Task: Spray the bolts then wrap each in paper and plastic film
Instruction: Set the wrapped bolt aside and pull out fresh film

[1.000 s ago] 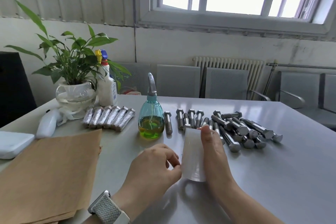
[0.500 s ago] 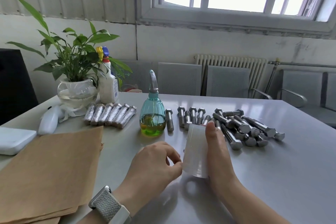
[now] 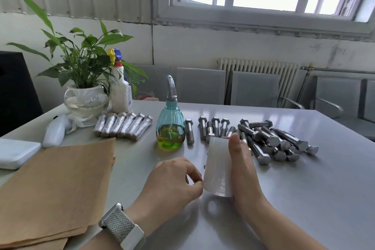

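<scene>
Bolts (image 3: pixel 263 140) lay heaped beyond the film roll (image 3: pixel 218 168). The right hand (image 3: pixel 243 168) gripped that roll; the left hand (image 3: pixel 172 182) pinched its edge. No label was legible.

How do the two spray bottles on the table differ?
The teal spray bottle is see-through and round-bellied, with yellow-green liquid low inside; the white spray bottle is opaque and slimmer. The teal one stands mid-table beside the bare bolts; the white one stands farther back by the plant. Both are upright and untouched.

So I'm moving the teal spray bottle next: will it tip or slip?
The teal spray bottle probably stands steady: wide round belly, liquid only in the bottom. Its glossy plastic may be slippery. The tall narrow nozzle could lever it over if pushed high.
</scene>
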